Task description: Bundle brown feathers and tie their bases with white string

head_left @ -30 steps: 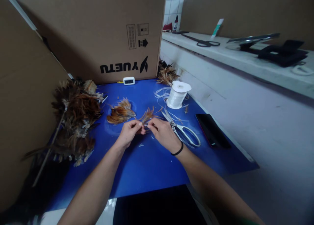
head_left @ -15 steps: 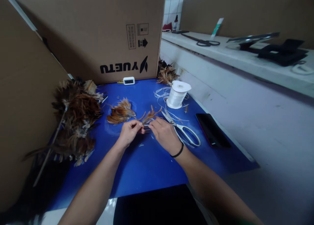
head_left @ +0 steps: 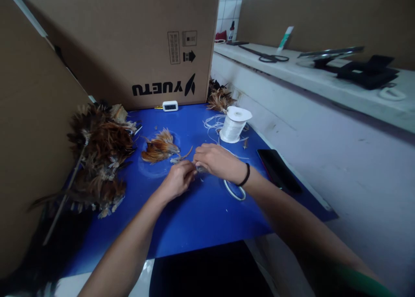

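Head view, hands: the left hand (head_left: pixel 177 180) and right hand (head_left: pixel 218 158) are brought close together; whether anything is clamped cannot be told.
Scissors (head_left: pixel 240 199): handle loop, now shifted leftward, is seen below the right hand; a turn to cutting is suggested.
Feather bunch (head_left: pixel 160 148): laid beyond the left hand on the blue table (head_left: pixel 194 221).

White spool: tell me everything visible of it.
The white spool stands on end on the blue table. Its wide, flat top flange has a marked centre; below, the body looks wound with smooth white material, perhaps ribbon or cord. Loose pale strands lie beside it. Nothing holds it.
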A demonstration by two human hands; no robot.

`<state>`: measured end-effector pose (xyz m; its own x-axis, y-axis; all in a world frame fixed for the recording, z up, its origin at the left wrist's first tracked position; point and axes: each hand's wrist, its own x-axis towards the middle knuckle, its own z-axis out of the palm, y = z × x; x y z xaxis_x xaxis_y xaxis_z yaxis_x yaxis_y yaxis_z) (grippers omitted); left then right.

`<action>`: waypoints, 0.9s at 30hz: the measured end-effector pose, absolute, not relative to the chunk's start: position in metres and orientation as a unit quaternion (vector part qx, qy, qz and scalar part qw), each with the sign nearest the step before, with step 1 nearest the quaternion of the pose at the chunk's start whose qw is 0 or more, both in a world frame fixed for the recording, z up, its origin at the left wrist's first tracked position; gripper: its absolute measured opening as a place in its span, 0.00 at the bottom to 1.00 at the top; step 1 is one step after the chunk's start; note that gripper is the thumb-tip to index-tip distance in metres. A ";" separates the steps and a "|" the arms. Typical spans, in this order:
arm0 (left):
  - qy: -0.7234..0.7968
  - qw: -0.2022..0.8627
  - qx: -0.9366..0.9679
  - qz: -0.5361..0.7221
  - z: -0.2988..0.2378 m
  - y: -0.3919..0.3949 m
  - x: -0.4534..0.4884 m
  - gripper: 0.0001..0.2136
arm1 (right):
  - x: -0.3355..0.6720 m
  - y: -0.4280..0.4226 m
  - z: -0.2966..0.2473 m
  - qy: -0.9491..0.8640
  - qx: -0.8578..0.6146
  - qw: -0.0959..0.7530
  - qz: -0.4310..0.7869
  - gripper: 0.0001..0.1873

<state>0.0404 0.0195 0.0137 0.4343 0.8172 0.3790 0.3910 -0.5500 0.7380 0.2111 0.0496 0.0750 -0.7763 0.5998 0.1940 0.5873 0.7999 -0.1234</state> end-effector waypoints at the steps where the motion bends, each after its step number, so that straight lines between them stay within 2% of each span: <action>1: 0.369 0.303 0.798 0.368 0.016 0.019 0.040 0.11 | 0.214 0.058 0.078 -0.941 -0.303 0.113 0.095 0.07; 6: 0.334 0.422 0.756 0.372 0.027 0.018 0.034 0.16 | 0.221 0.085 0.074 -0.841 -0.267 0.119 0.456 0.06; 9: 0.332 0.468 0.696 0.431 0.027 0.018 0.034 0.15 | 0.220 0.084 0.060 -0.723 -0.298 0.201 0.590 0.09; 12: 0.331 0.518 0.615 0.494 0.021 0.019 0.037 0.14 | 0.213 0.073 0.044 -0.619 -0.323 0.290 0.655 0.11; 15: 0.345 0.551 0.545 0.530 0.015 0.021 0.039 0.11 | 0.204 0.060 0.033 -0.574 -0.365 0.371 0.632 0.11; 19: 0.375 0.541 0.497 0.565 0.009 0.025 0.040 0.08 | 0.194 0.043 0.024 -0.621 -0.405 0.436 0.510 0.10; 24: 0.415 0.446 0.556 0.565 0.007 0.026 0.040 0.09 | 0.191 0.027 0.024 -0.691 -0.399 0.443 0.409 0.07; 27: 0.444 0.329 0.645 0.527 0.009 0.026 0.039 0.11 | 0.193 0.019 0.033 -0.768 -0.420 0.407 0.261 0.08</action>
